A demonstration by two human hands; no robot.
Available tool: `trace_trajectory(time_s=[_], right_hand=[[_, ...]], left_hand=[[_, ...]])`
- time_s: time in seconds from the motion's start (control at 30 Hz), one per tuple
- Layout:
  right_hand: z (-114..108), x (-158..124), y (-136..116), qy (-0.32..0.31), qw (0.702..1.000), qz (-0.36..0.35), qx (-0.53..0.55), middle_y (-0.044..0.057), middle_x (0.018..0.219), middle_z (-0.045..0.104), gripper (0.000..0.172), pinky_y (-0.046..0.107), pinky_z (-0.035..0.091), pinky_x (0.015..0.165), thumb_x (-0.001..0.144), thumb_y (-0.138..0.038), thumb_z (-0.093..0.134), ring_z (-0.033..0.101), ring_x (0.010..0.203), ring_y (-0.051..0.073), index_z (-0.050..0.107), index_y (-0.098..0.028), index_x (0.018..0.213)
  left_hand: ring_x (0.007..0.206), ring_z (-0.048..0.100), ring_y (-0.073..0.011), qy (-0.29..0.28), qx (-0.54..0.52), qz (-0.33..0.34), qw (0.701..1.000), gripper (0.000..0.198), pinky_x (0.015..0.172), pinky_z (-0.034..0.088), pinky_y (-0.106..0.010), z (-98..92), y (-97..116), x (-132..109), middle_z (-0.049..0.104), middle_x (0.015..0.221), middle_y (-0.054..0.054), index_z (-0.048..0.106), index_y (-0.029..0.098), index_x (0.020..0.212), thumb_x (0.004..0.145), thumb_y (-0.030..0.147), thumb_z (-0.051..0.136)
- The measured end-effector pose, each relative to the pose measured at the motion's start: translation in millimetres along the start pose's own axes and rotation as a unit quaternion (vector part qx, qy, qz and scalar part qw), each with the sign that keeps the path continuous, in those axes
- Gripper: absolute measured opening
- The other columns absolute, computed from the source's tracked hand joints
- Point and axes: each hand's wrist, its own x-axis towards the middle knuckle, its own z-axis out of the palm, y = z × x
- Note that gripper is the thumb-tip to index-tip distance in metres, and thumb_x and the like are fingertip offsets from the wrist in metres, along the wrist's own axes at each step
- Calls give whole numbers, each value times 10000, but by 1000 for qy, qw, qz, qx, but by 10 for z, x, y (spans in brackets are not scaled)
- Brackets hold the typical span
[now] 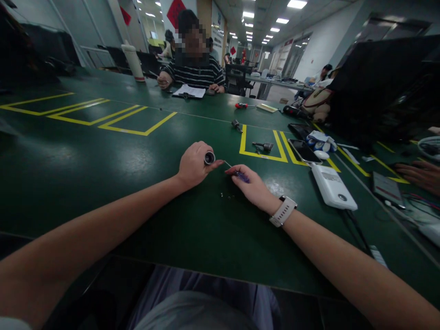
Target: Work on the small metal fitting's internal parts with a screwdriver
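My left hand (194, 164) is wrapped round a dark metal cylinder (209, 158), its hollow round end facing me. In my right hand (252, 185) is a small screwdriver (242, 176) with a purple handle. Its thin shaft points left, the tip close to my left thumb. Several tiny metal parts (227, 196) lie on the green table below and between my hands. Beyond my right hand, a dark metal part with a thin shaft (264, 146) lies inside a yellow-taped box, and a similar metal part (236, 125) lies just outside it.
A red-handled screwdriver (241, 106) lies farther back. To the right are a phone (304, 151), a white power bank (333, 185) with a cable, and a co-worker's hand (421, 174). Across the table (192, 238) sits a person with a clipboard (189, 91), near a white bottle (133, 62).
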Motion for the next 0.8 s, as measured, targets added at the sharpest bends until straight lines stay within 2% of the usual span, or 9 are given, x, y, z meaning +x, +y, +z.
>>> trace_trajectory(time_s=[0.1, 0.2, 0.27, 0.33, 0.43, 0.53, 0.63, 0.7, 0.8], right_hand=[[108, -153, -140, -126, 988, -73, -60, 39, 1119, 614, 237, 408, 406, 945, 842, -162, 482, 573, 1038, 179, 564, -241, 1050], [164, -383, -262, -202, 963, -154, -86, 45, 1176, 612, 265, 440, 328, 1052, 860, -131, 463, 509, 1183, 185, 536, -248, 1086], [137, -553, -319, -241, 949, -175, -102, 71, 1241, 584, 271, 430, 342, 1058, 870, -123, 453, 479, 1223, 185, 522, -226, 1111], [65, -702, -350, -290, 929, -188, -131, 98, 1289, 550, 267, 411, 320, 1082, 873, -102, 440, 410, 1282, 187, 522, -179, 1115], [-77, -832, -372, -327, 914, -189, -152, 103, 1335, 506, 278, 399, 293, 1103, 879, -84, 421, 355, 1316, 175, 513, -155, 1132], [-208, -858, -402, -240, 955, -145, -92, 84, 1298, 543, 281, 395, 338, 1076, 882, -121, 447, 433, 1260, 172, 517, -184, 1147], [-298, -873, -440, -77, 997, 0, 16, 48, 1117, 649, 226, 366, 469, 934, 886, -202, 483, 588, 1062, 177, 570, -235, 1092], [-318, -920, -452, 26, 991, 80, 102, 14, 904, 693, 159, 362, 484, 896, 889, -245, 491, 640, 879, 161, 613, -239, 991], [-274, -1039, -439, 101, 971, 123, 181, -25, 683, 647, 173, 426, 401, 991, 893, -273, 490, 612, 707, 131, 627, -211, 807]], left_hand=[[753, 528, -190, 16, -25, -33, 999, 395, 689, 426, -319, -193, 76, -84, 581, 810, -72, 522, 185, 804, 825, 565, 416], [677, 533, -172, 58, -48, -84, 994, 451, 628, 420, -305, -452, 235, -161, 584, 752, -49, 534, 185, 782, 815, 611, 387], [635, 532, -162, 76, -66, -112, 989, 463, 618, 411, -302, -619, 358, -214, 588, 724, -33, 538, 195, 766, 818, 622, 367], [613, 542, -154, 67, -105, -147, 981, 439, 614, 405, -291, -747, 465, -267, 601, 703, -12, 539, 214, 762, 818, 618, 377], [576, 545, -146, 54, -188, -215, 957, 347, 559, 382, -272, -835, 573, -333, 631, 695, 4, 545, 239, 789, 823, 566, 433], [549, 535, -133, 34, -259, -273, 926, 278, 524, 382, -259, -823, 648, -364, 648, 701, 7, 521, 242, 816, 845, 508, 447], [449, 474, -89, -1, -357, -341, 870, 218, 427, 356, -232, -775, 730, -368, 662, 772, 7, 509, 234, 843, 844, 452, 491], [457, 496, -79, -23, -447, -379, 810, 190, 409, 375, -219, -749, 792, -364, 672, 879, -12, 519, 225, 883, 831, 408, 531], [647, 613, -116, -47, -541, -432, 721, 188, 539, 483, -223, -728, 888, -357, 662, 1021, -46, 574, 201, 938, 787, 307, 609]])
